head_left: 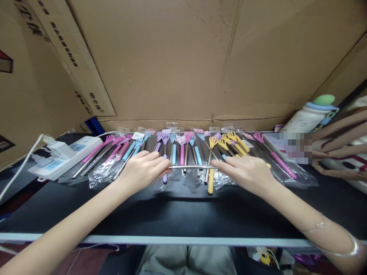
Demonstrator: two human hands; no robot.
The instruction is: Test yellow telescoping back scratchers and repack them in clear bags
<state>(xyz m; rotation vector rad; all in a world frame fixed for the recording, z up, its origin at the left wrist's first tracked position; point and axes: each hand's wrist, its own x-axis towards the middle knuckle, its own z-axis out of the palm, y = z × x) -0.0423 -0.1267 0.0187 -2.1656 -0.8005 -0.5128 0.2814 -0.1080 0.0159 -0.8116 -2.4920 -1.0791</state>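
Observation:
My left hand [143,170] and my right hand [243,171] hold a thin silver metal rod [192,167] level between them, one end pinched in each hand's fingertips. The rod hovers just above a row of bagged back scratchers [183,152] with claw heads and pink, blue, purple and yellow handles. They lie side by side in clear plastic sleeves on the black table [183,214]. A yellow-handled scratcher [211,179] lies just under the rod's right end. A purple handle [164,178] sits below my left fingertips.
A white power strip [64,156] with a cable lies at the left. Cardboard boxes [183,61] wall in the back and left. A white bottle with a green cap [311,114] stands at the right, beside another person's fingers [335,133]. The table's white front edge [183,240] runs near me.

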